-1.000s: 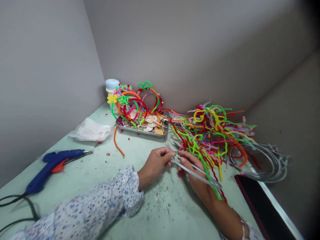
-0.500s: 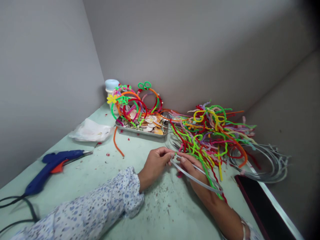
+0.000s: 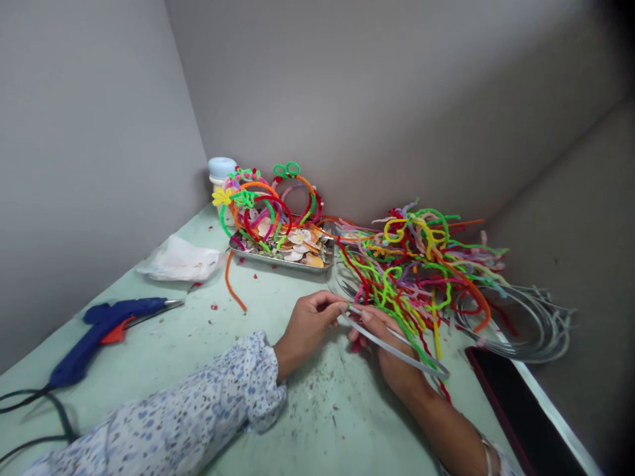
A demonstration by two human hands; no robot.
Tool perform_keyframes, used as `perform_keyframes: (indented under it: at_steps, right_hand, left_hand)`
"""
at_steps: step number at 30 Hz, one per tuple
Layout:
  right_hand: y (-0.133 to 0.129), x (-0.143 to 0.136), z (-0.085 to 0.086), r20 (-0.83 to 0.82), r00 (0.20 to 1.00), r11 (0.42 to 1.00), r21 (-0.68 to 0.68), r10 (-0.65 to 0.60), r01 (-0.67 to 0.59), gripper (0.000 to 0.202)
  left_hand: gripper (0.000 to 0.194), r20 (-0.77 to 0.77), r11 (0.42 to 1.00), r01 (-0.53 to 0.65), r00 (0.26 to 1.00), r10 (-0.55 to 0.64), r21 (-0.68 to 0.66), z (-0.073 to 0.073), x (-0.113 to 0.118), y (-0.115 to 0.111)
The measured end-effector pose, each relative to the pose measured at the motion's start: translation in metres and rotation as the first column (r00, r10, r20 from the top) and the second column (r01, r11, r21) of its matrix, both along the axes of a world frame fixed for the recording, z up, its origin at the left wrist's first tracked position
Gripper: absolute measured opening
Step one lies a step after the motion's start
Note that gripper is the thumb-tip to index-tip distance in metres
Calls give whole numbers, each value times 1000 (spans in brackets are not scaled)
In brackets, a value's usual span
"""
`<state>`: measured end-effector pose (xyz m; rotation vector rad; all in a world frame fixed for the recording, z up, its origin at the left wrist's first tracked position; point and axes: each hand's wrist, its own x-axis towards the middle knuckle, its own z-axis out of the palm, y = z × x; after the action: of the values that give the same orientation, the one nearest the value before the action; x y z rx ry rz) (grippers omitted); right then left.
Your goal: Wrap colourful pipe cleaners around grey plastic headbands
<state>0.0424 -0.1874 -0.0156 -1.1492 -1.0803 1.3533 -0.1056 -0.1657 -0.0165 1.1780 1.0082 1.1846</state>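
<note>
A thin grey headband [image 3: 391, 346] is in my right hand [image 3: 391, 350], its thumb and fingers closed on it near one end. The band's curve passes over my right wrist, pointing toward the lower right. My left hand [image 3: 310, 327] pinches with thumb and forefinger at that same end, where a small bit of green pipe cleaner [image 3: 349, 307] shows between the hands. Most of that green piece is hidden by fingers. Just beyond my right hand lies a tangled pile of coloured pipe cleaners [image 3: 407, 264].
A metal tray [image 3: 282, 262] of shell-like pieces bears several finished pipe-cleaner headbands [image 3: 268, 192]. On the left lie a blue glue gun [image 3: 99, 330], a white plastic bag [image 3: 181, 259] and an orange pipe cleaner [image 3: 229, 281]. Plain headbands [image 3: 546, 330] and a phone [image 3: 520, 410] sit right.
The grey headband has shifted slightly to the right and its angle has changed a little. My right fingers have moved slightly, while my left hand stays almost in place.
</note>
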Motion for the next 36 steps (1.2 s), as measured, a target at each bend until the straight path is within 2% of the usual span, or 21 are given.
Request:
perform_keyframes:
  at_steps: [7,14,23,30,36]
  right_hand:
    - [4,6,-7,-84,994,997,-34,70,-73,27]
    - [2,4,-1,-150,987,993,-86,65,-78,25]
    - [5,5,-5,-210,974,991,-76,89,-107,21]
    - [5,6,-4,-275,958,984,-129,82,-121,22]
    - [4,1,-6,-202,978,994,-89,43,-62,27]
  left_hand:
    - [18,-32,1000,18,999,-18,-2,2,0,0]
    - [17,-85,998,43,996,-39,45,5,-1,-1]
    - [16,-121,996,49,992,-39,79,-2,0,0]
    - [18,-52,995,90,995,-88,39,3,-1,1]
    - [23,13,993,97,995,-97,-69,0,-1,5]
